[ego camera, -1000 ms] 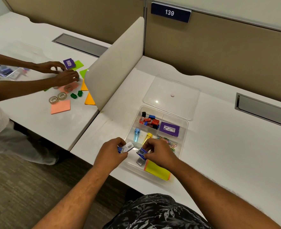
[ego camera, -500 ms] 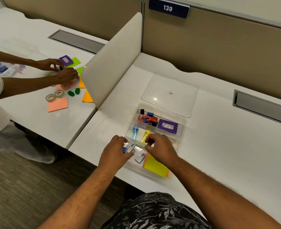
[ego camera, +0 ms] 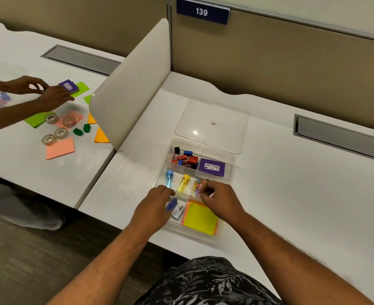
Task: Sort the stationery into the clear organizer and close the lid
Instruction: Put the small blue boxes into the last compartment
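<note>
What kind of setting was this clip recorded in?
Most likely an open-plan office with numbered desks. A plaque reading 139 sits on the tan partition, a white divider separates two white desks, and each desk has a grey cable hatch.
</note>
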Demonstrator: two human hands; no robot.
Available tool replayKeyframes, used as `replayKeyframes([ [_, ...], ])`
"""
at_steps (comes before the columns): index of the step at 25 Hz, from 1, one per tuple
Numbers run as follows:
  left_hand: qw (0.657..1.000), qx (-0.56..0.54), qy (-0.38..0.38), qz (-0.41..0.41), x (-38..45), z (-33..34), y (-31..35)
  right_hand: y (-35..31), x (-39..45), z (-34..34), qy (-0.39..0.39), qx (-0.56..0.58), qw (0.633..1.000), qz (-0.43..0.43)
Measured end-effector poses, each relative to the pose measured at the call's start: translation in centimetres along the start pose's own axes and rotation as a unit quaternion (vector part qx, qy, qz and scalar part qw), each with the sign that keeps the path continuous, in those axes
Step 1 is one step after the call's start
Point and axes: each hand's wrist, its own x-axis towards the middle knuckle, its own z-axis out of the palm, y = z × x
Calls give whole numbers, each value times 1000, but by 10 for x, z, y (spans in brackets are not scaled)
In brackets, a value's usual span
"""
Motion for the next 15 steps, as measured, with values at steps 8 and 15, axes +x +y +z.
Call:
replayKeyframes([
  [8,998,-31,49,-3,14,-7,9,24,4,-22,78,36,996,28],
  [15,994,-82,66,9,80,-23,27,42,36,-48,155,89,982,55],
])
